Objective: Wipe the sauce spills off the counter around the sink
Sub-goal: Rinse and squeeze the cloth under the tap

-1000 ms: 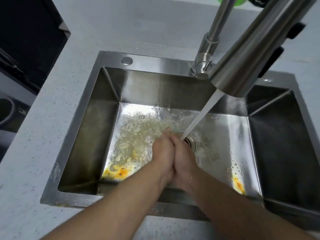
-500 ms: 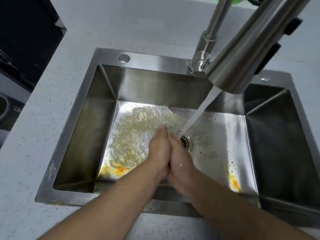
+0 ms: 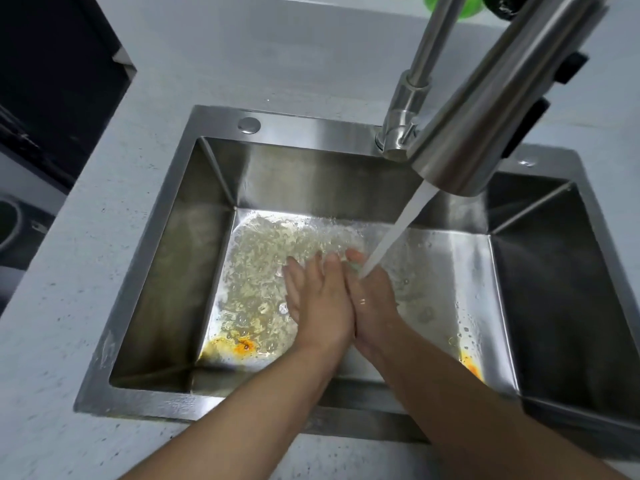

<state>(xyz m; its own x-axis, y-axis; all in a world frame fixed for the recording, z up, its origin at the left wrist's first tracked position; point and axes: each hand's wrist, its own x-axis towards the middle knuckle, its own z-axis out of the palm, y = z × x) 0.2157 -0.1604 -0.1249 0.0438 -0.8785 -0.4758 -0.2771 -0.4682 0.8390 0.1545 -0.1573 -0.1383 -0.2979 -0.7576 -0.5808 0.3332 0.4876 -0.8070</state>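
Sink [image 3: 311,128] | left hand [image 3: 320,306] against right hand [image 3: 375,303] | sauce [image 3: 242,346] left of hands

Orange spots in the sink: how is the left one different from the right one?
The left orange spot is bigger and spreads across the near-left corner, amid bubbly water. The right orange spot is a smaller, thinner streak by the right wall, with only droplets near it. Both lie on the floor of the sink, near its front wall.

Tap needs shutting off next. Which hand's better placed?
Right, probably. The right hand is under the stream, nearer the faucet; the left hand lies pressed against it, farther left. Both have straight fingers.
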